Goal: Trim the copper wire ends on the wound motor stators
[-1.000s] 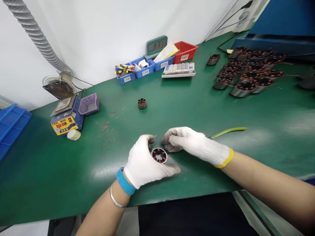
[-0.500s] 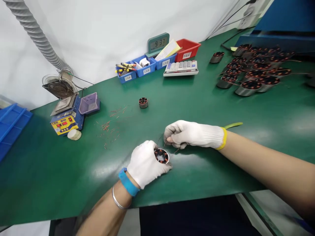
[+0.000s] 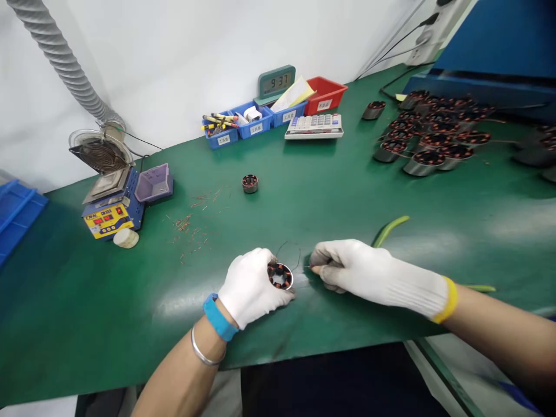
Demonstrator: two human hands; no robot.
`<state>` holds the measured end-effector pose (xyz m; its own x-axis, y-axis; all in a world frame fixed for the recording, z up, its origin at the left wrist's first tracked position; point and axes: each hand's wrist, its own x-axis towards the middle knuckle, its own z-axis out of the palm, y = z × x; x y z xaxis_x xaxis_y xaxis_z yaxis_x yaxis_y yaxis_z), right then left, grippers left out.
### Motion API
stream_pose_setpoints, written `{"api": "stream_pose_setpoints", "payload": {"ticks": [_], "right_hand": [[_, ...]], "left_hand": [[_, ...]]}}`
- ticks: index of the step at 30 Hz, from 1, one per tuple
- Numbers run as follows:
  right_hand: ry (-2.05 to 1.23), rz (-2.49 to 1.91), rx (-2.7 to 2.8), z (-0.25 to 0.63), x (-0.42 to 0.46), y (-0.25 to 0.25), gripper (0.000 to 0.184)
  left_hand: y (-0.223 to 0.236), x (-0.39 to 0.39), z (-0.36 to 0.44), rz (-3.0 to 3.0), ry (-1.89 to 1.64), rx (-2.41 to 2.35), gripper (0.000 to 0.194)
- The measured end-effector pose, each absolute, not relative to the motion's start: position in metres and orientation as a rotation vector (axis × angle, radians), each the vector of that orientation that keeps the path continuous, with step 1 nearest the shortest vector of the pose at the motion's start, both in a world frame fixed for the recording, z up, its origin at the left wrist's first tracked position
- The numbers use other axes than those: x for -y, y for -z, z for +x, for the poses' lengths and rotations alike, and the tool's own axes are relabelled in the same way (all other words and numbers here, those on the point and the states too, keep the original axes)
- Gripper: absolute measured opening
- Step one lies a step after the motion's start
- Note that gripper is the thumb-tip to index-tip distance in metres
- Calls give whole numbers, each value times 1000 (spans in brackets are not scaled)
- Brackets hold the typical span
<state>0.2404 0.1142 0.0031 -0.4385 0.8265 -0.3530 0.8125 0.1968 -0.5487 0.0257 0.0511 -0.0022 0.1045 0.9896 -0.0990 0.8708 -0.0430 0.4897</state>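
My left hand [image 3: 254, 289], in a white glove, is closed around the side of a small motor stator [image 3: 280, 277] with a metal ring, black inner slots and copper windings. From the stator's upper edge a thin wire [image 3: 299, 250] loops up and to the right. The gloved right hand [image 3: 343, 266] is closed in a pinch just right of the stator, a thin wire end at its fingertips. Green tool handles [image 3: 391, 229] stick out behind the right hand and past its wrist; the tool's head is hidden, and I cannot tell whether the palm grips it.
Another stator [image 3: 250, 184] stands behind my hands, with copper wire scraps [image 3: 183, 223] to its left. Many stators [image 3: 425, 161] crowd the right rear. Further back are a calculator [image 3: 313, 126], blue boxes [image 3: 252, 128] and a red bin [image 3: 325, 95]. A yellow-fronted heating unit [image 3: 108, 221] stands left.
My right hand has moved right and slightly down, away from the stator, and the wire loop shows more clearly. The green handles have shifted with it. My left hand has closed its fingers nearer the stator.
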Motion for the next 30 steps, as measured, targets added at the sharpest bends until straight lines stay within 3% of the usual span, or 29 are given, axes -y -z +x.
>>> {"api": "stream_pose_setpoints", "payload": {"ticks": [4,8,12,17,25,30], "right_hand": [[-424,-1245,2472,253,-90,7,24],[-185,-713,2699,242,-79,18,24],[-272,-965,2881,234,-81,20,20],[-205,-1365,2712,236,-83,15,30],[-412,-1146,2995,217,-101,-10,22],[-654,-1179,2853,215,-103,-9,15]], "left_hand": [[3,-51,26,1943,-400,-1822,38],[3,-49,25,1934,-430,-1813,36],[2,-50,24,1971,-432,-1778,33],[1,-51,25,1984,-401,-1778,35],[0,-52,27,1972,-386,-1784,32],[-2,-53,23,1915,-435,-1688,35]]}}
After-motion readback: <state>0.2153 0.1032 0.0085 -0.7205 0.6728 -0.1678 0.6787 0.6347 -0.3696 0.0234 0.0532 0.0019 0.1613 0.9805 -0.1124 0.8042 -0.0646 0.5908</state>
